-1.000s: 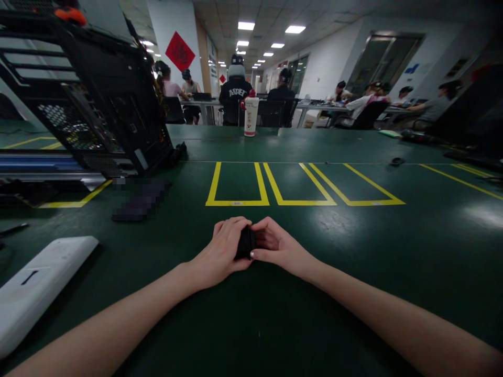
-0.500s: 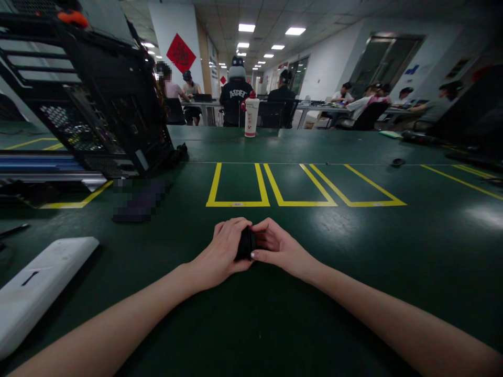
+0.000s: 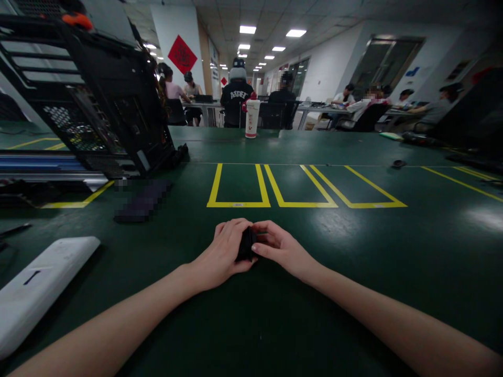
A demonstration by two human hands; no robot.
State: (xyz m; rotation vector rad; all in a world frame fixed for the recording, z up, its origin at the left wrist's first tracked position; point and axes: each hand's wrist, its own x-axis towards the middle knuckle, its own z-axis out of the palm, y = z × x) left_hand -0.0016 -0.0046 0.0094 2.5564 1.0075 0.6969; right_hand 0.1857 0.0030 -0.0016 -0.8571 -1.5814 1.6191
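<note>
Green desk [image 3: 259, 319] w/ yellow tape box [image 3: 238, 204]. On my side of box: L hand [image 3: 223, 254], curled; R hand [image 3: 285, 251], part-curled, can't tell if gripping. Sm. black obj. [image 3: 245, 246] btwn them, held by L (nearer), R thumb at its R edge; long axis unclear.

The right hand [image 3: 288, 254] is shifting its thumb slightly farther up the edge of the black object [image 3: 245, 245], and the left hand [image 3: 226, 251] is now showing more of its thumb tip just below.
</note>
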